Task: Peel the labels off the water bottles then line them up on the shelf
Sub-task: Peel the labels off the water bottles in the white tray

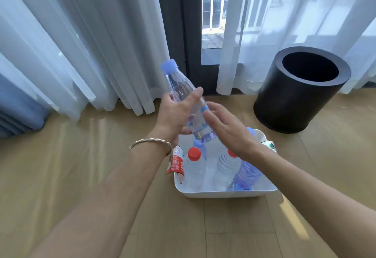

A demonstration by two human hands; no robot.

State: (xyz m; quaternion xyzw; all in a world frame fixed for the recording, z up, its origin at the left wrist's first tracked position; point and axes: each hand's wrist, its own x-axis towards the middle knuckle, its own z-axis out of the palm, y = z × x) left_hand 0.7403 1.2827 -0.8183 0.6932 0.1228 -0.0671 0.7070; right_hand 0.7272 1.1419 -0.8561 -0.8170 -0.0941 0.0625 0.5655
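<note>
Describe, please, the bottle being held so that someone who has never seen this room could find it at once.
Near the black round bin by the curtains, a white tub of bottles stands on the wooden floor. Above it the left hand grips a clear bottle, tilted, its pale blue cap uppermost. It is the only bottle held in the air.

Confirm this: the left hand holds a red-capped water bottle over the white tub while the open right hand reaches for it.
Wrong on the cap: the water bottle in the left hand has a light blue cap, not red, as the head view shows. It is over the white tub, and the open right hand reaches for it.
</note>
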